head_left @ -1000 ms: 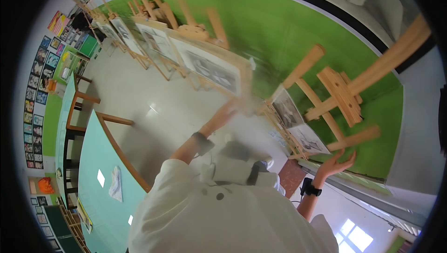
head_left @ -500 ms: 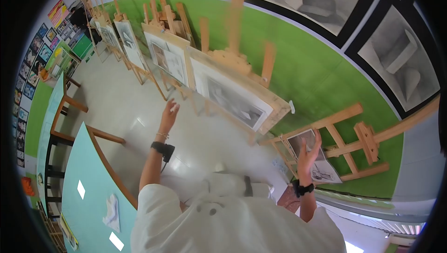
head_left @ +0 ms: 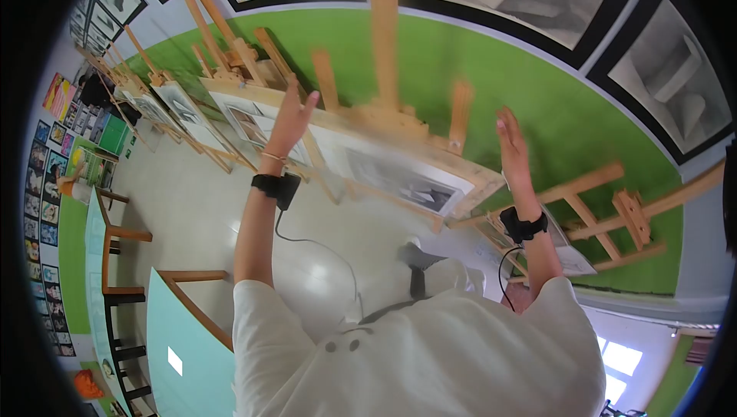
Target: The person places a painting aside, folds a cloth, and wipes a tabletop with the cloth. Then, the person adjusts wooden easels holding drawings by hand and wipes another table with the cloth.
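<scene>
In the head view, the drawing board stands on an easel at twelve o'clock from the chest. It could tip if pushed at one end only, and the slack cable could snag. The left hand, at eleven o'clock, and right hand, at one, are raised well apart, fingers extended, gripping nothing visible; whether either touches the board I cannot tell.

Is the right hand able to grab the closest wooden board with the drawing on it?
Probably yes: the right hand looks empty, it's up near the right end of the board, and nothing seems to block it.
</scene>
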Demonstrator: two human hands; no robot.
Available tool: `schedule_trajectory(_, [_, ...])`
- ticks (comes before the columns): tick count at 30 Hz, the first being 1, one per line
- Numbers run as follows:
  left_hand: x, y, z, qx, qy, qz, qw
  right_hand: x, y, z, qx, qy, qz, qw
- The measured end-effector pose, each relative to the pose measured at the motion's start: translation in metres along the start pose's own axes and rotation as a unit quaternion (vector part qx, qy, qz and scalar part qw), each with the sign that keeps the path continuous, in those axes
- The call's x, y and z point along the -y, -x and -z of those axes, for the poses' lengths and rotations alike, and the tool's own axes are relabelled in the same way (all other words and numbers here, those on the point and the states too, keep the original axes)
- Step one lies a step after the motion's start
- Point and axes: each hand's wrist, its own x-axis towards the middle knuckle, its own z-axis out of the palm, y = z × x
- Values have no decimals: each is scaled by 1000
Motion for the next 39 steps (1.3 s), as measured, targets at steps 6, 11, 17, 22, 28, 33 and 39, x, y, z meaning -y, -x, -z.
schedule_trajectory(6, [40, -63, -20, 123, 129, 47, 983, 27, -31, -78, 28, -125, -78, 989])
schedule_trajectory(11, [34, -79, -29, 198, 315, 69, 926, 2, -31, -98, -62, -157, -102, 980])
schedule_trajectory(17, [80, -104, -42, 292, 429, 47, 854, 13, -34, -100, -100, -223, -118, 962])
schedule_trajectory(22, [68, -101, -52, 288, 479, 18, 829, 12, -44, -92, -109, -206, -112, 966])
schedule_trajectory(28, [60, -87, -55, 252, 482, 45, 838, 8, -53, -83, -103, -159, -136, 972])
schedule_trajectory(33, [43, -69, -47, 219, 460, 54, 859, 7, -61, -74, -53, -175, -118, 976])
schedule_trajectory(39, [35, -50, -49, 179, 458, 45, 869, 3, -71, -69, -38, -173, -90, 980])
